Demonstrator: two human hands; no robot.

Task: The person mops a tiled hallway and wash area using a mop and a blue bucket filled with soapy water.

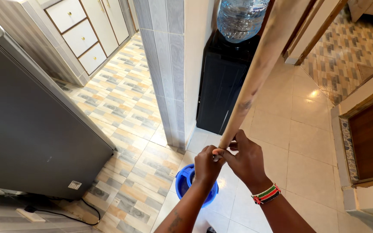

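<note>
Seen from above, inside a tiled home: a dark grey refrigerator filling the left side, standing on patterned floor tiles that run back toward white cabinet drawers. Centre frame, a grey-tiled wall end dividing that patterned floor from plain cream floor tiles on the right. Against the far side of the wall end, a black water dispenser topped by an upturned clear water bottle. At the right edge, a brown wooden panel set in a pale frame.

Slanting across the middle, a long wooden pole, pale and scuffed with dark marks, leaning from the upper right down to its lower end in front of the dispenser, where both hands meet it. Below the hands, on the cream tiles just beside the wall end, a blue bucket, partly hidden by the forearms.

Right hand, a beaded red, green and white bracelet at its wrist, wrapped around the pole's lower end, fingers curled over the wood. Left hand clenched just beside it, touching the right hand and pinching at the very tip of the pole; what exactly sits between those fingertips too small to tell. At lower left, a white power strip with a black cable trailing along the floor beneath the refrigerator.
</note>
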